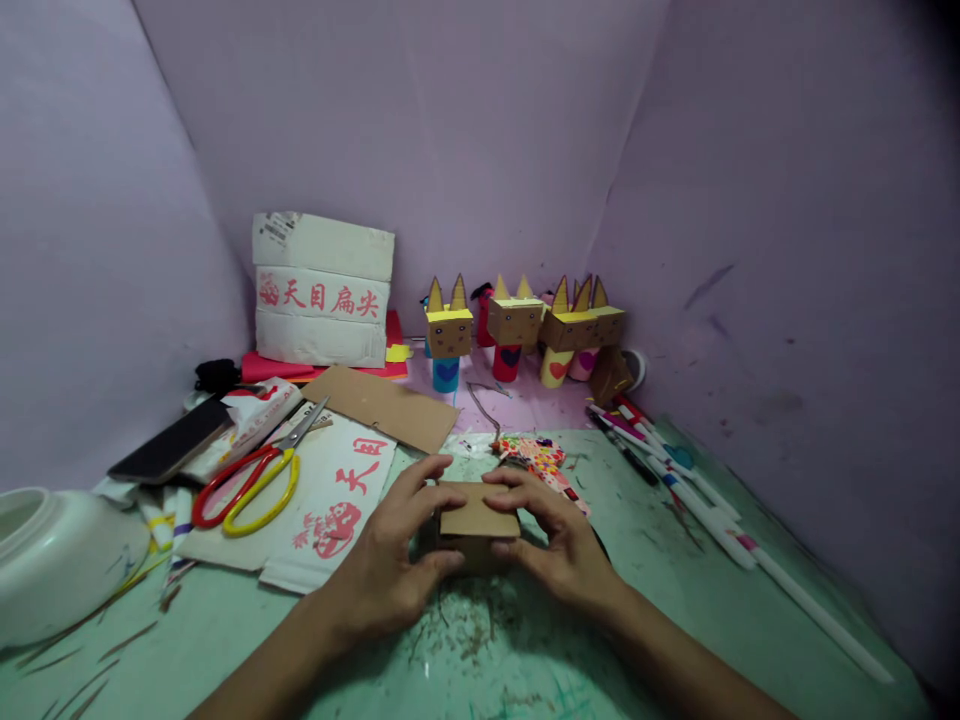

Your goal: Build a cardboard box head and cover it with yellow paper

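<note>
Both of my hands close around a small brown cardboard box (477, 520) on the green table top. My left hand (394, 560) grips its left side, thumb below and fingers over the top edge. My right hand (551, 540) grips the right side the same way. The box rests low, near or on the table; I cannot tell if it touches. A patterned red and yellow paper piece (541, 460) lies just behind the box.
Red and yellow scissors (251, 480) lie on flattened printed card (337, 500) at left, beside a phone (171, 443) and a white jar (52, 555). A white printed box (322, 290) and several cardboard animal figures (517, 330) stand at the back. Pens (675, 475) lie at right.
</note>
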A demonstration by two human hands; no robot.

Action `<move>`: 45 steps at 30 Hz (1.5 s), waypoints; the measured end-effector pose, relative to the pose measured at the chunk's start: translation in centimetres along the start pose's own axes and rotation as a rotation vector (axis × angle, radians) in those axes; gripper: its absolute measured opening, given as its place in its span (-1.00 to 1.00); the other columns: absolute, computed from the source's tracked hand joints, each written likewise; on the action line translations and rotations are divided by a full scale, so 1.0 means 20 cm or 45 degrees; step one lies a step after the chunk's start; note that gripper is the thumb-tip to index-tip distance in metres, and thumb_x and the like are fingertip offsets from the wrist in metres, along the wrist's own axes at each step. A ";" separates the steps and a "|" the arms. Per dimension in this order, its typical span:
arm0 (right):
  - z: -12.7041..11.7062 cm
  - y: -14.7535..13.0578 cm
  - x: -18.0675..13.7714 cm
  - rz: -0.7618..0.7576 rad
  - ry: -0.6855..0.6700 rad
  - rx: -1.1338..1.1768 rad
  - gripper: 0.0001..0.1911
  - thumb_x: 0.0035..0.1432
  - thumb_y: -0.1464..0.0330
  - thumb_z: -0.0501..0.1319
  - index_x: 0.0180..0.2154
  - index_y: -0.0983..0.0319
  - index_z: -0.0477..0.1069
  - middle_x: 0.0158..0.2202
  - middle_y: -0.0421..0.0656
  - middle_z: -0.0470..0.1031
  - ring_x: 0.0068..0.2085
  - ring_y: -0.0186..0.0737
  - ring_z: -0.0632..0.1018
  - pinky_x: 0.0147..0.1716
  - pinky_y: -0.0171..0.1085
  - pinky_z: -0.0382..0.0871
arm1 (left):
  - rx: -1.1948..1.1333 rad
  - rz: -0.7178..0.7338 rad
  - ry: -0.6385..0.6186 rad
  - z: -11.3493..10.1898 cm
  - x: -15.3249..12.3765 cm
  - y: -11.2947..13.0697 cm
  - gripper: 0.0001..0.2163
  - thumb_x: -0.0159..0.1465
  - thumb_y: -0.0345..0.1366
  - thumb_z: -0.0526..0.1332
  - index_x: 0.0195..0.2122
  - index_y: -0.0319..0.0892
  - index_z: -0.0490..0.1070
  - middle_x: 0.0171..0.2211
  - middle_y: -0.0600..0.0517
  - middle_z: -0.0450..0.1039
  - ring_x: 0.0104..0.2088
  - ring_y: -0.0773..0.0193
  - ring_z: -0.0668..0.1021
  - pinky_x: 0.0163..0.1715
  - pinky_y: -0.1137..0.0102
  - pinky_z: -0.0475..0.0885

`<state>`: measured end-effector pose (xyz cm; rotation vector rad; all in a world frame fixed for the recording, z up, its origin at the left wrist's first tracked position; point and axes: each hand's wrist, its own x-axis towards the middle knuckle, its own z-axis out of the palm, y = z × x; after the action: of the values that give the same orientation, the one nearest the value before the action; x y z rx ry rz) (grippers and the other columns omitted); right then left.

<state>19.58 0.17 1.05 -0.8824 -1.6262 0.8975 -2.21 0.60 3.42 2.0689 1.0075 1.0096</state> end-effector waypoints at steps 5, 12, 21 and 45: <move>0.00 -0.01 0.00 -0.027 -0.010 -0.041 -0.71 0.00 0.41 0.36 -0.17 0.07 0.53 0.03 -0.06 0.49 0.07 0.03 0.48 0.07 0.08 0.30 | -0.091 -0.039 0.030 0.01 0.01 0.01 -0.70 0.08 -0.44 0.28 -0.13 -0.11 0.46 0.10 -0.20 0.34 0.13 -0.08 0.40 0.11 0.02 0.29; -0.01 0.00 -0.01 -0.121 -0.033 -0.118 -0.70 0.06 0.44 0.32 -0.13 0.08 0.49 0.04 -0.04 0.50 0.06 0.00 0.50 0.03 0.05 0.35 | -0.019 0.065 0.045 0.02 0.01 -0.02 -0.78 0.07 -0.43 0.29 -0.22 -0.13 0.46 0.03 -0.20 0.40 0.05 -0.07 0.44 0.02 -0.01 0.33; -0.02 0.00 -0.01 -0.247 -0.096 -0.255 -0.64 0.01 0.39 0.37 -0.10 0.08 0.43 0.03 -0.03 0.50 0.05 0.02 0.51 0.00 -0.01 0.37 | 0.049 0.307 -0.017 0.01 0.01 -0.06 -0.72 0.15 -0.39 0.27 -0.09 -0.10 0.40 0.09 -0.19 0.34 0.08 -0.04 0.43 0.03 -0.03 0.33; 0.02 -0.10 0.06 0.629 0.327 0.973 -0.65 -0.20 0.16 0.46 -0.34 0.16 0.53 -0.36 -0.12 0.63 -0.13 0.09 0.60 -0.10 -0.01 0.48 | -1.085 -0.527 0.085 0.09 0.04 0.07 -0.42 -0.02 -0.31 0.36 0.05 -0.20 0.26 -0.38 0.03 0.49 -0.34 0.21 0.55 -0.33 0.35 0.44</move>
<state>18.72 0.33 3.36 -0.8019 -0.7312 1.5354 0.18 0.09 3.86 1.0889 0.7883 1.0403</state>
